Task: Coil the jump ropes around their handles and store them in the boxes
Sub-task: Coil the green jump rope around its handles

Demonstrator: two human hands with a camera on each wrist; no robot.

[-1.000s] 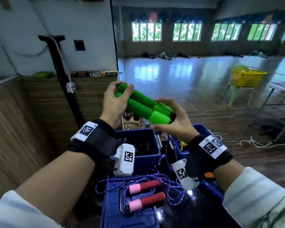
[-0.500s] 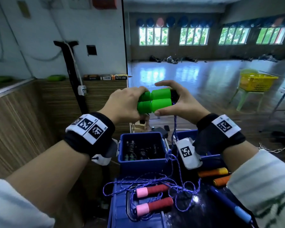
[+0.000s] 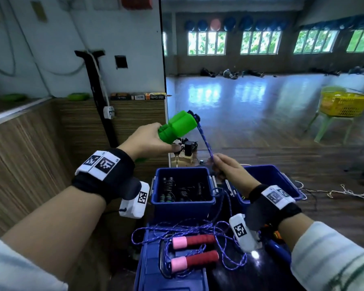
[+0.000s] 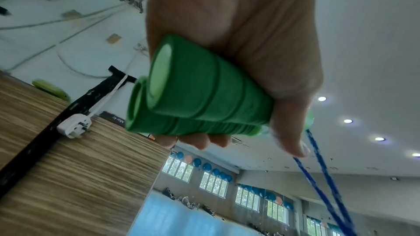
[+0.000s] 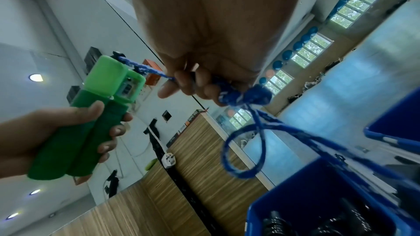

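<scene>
My left hand (image 3: 147, 141) grips two green jump-rope handles (image 3: 178, 127) held side by side, raised above the boxes; the left wrist view shows the handles' butt ends (image 4: 181, 89) in my left hand (image 4: 238, 56). A blue rope (image 3: 204, 136) runs from the handle tips down to my right hand (image 3: 227, 166), which pinches it above the blue boxes. In the right wrist view the rope (image 5: 245, 132) loops below my right hand's fingers (image 5: 193, 85), with the green handles (image 5: 90, 114) to the left. A second rope with red-and-pink handles (image 3: 194, 241) lies on a blue lid (image 3: 147, 259).
A blue box (image 3: 183, 192) holding coiled dark ropes stands ahead, another blue box (image 3: 282, 179) to its right. Orange handles (image 3: 276, 234) peek out under my right wrist. A wood-panelled wall (image 3: 29, 154) is on the left; a yellow basket (image 3: 343, 106) sits on a chair far right.
My right hand left the green handles and dropped down to the right, taking hold of the blue rope. My left hand now holds both handles alone, tips tilted up to the right.
</scene>
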